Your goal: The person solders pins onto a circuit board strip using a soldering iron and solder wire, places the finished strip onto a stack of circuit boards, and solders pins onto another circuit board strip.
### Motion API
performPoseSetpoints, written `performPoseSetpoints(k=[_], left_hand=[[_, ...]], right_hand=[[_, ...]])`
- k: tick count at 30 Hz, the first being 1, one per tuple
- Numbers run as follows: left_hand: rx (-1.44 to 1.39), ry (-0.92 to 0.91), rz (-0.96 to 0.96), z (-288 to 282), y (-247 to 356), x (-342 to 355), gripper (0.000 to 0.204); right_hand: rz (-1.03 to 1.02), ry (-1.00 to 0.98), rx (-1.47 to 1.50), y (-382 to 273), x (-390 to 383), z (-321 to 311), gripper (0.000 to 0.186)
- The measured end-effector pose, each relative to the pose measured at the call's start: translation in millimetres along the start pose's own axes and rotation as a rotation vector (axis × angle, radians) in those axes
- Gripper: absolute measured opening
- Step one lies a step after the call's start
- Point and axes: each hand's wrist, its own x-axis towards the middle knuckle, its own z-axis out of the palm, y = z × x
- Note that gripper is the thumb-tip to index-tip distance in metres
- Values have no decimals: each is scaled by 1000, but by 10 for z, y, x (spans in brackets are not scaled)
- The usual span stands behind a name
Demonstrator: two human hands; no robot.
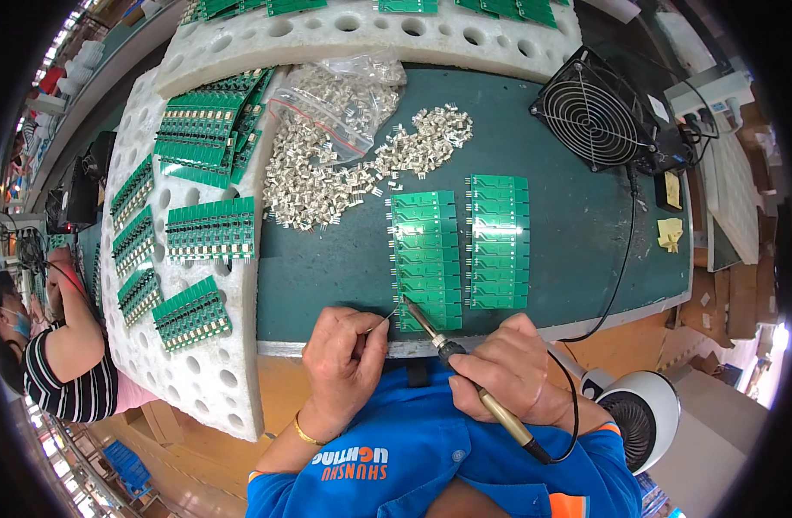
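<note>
My right hand (506, 367) is closed round the handle of a soldering iron (502, 416). The iron's tip meets the lower left part of a green circuit board panel (428, 259), near the small white connectors along its left edge. Beside that edge, my left hand (344, 356) pinches a thin strand, which looks like solder wire (381, 323), its end close to the iron's tip. A second green circuit board panel (498, 246) lies just to the right, also with connectors along its left side. Both panels rest flat on the dark green table mat (569, 259).
Loose white connectors (327, 192) lie piled beyond my left hand, by a plastic bag (353, 99) of more. White foam boards (210, 380) at left and back carry green boards (210, 229). A black fan (590, 112) and a yellow sponge (670, 234) are at right; a person (68, 354) sits left.
</note>
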Motion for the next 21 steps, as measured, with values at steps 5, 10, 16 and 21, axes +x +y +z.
performPoseSetpoints(k=[5, 10, 16, 21], left_hand=[[1, 10, 7, 6, 0, 10, 14], [-10, 5, 3, 3, 6, 26, 14], [-26, 12, -22, 22, -8, 14, 12], [-10, 12, 22, 28, -24, 27, 12]], right_hand=[[8, -15, -3, 3, 9, 3, 27], [14, -7, -3, -6, 19, 5, 28], [14, -1, -2, 5, 28, 13, 29], [27, 8, 11, 11, 25, 19, 29]])
